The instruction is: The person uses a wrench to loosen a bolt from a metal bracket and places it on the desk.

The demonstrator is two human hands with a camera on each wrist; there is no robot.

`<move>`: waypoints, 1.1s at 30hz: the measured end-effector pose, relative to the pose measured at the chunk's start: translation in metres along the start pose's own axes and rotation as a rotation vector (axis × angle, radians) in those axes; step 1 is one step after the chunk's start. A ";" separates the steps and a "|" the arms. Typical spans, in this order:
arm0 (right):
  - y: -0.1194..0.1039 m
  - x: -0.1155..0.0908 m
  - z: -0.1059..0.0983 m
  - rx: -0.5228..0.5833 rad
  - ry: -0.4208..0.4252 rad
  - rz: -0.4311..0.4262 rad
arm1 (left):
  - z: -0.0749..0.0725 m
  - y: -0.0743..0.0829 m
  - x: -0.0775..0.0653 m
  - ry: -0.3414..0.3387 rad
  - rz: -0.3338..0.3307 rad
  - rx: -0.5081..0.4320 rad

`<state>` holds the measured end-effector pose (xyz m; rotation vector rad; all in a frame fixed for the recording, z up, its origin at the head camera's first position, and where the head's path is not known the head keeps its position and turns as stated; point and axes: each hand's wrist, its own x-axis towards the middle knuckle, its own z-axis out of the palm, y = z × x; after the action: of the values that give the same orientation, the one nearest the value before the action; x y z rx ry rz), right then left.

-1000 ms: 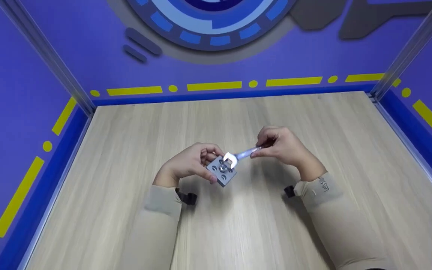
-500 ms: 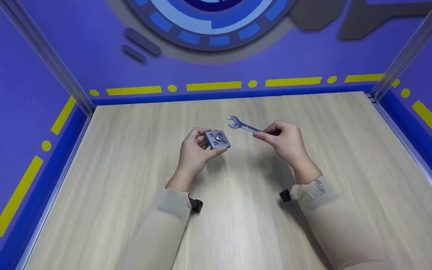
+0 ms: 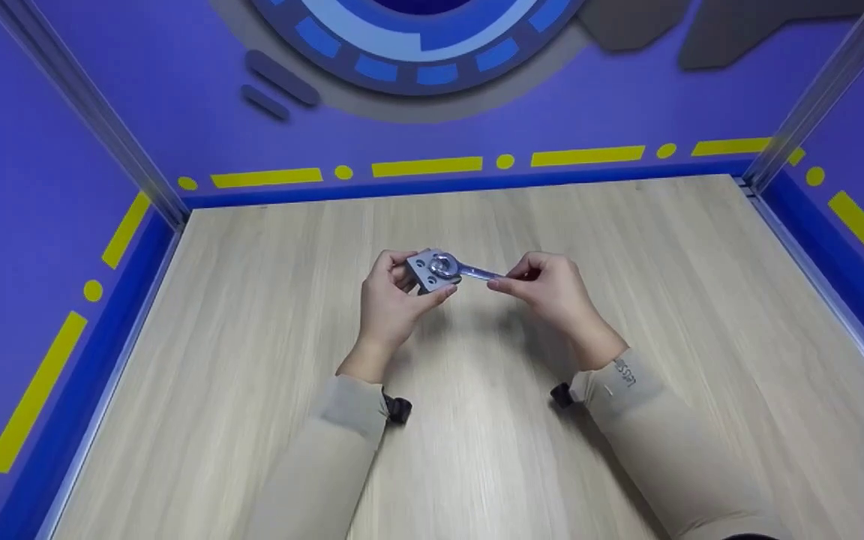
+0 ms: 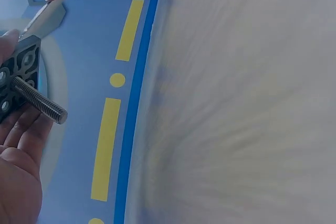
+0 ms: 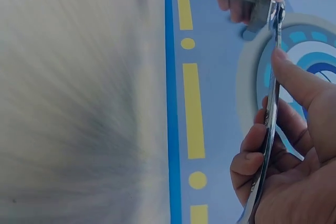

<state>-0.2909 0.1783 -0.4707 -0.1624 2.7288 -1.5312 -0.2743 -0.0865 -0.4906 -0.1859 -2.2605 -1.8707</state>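
Observation:
In the head view my left hand (image 3: 389, 304) grips a square grey metal block (image 3: 420, 274) with holes, thumb along its lower edge. The wrench's (image 3: 479, 272) end lies around the bolt head (image 3: 443, 265) on the block's face. My right hand (image 3: 558, 294) pinches the wrench handle between thumb and fingers. Out of the block's recessed back, in the left wrist view, sticks the long threaded shank (image 4: 43, 102). The right wrist view has the wrench (image 5: 270, 114) edge-on along the right palm; how snugly it fits the bolt cannot be made out.
Below both hands spreads a wood-grain tabletop (image 3: 462, 450). Blue panels with yellow marks (image 3: 426, 169) enclose it at the back and sides, joined by metal corner posts (image 3: 94, 112). Small black devices (image 3: 400, 410) sit at both wrists.
The left hand first raised the block farther from the body and turned it, while the wrench came off the bolt. Since then the wrench has moved left and down onto the bolt head again.

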 end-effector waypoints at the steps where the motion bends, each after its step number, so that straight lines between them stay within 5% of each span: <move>1: 0.000 0.000 0.001 -0.002 -0.001 0.005 | 0.000 0.000 0.000 0.000 0.003 0.002; 8: 0.001 -0.001 0.002 0.003 -0.013 -0.015 | -0.004 0.003 0.001 -0.077 -0.043 -0.008; 18: 0.002 0.001 -0.016 -0.013 -0.104 -0.095 | -0.019 0.014 0.002 -0.348 -0.172 -0.055; 23: 0.007 0.010 -0.032 -0.015 -0.236 -0.207 | -0.021 0.025 -0.003 -0.515 -0.170 0.007; 28: 0.005 0.023 -0.050 0.026 -0.439 -0.350 | -0.017 0.037 -0.010 -0.725 -0.162 -0.027; 33: 0.003 0.035 -0.067 0.035 -0.528 -0.405 | -0.013 0.044 -0.014 -0.794 -0.158 -0.054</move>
<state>-0.3302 0.2331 -0.4369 -1.0117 2.3296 -1.3457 -0.2497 -0.0905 -0.4494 -0.9300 -2.7572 -2.2092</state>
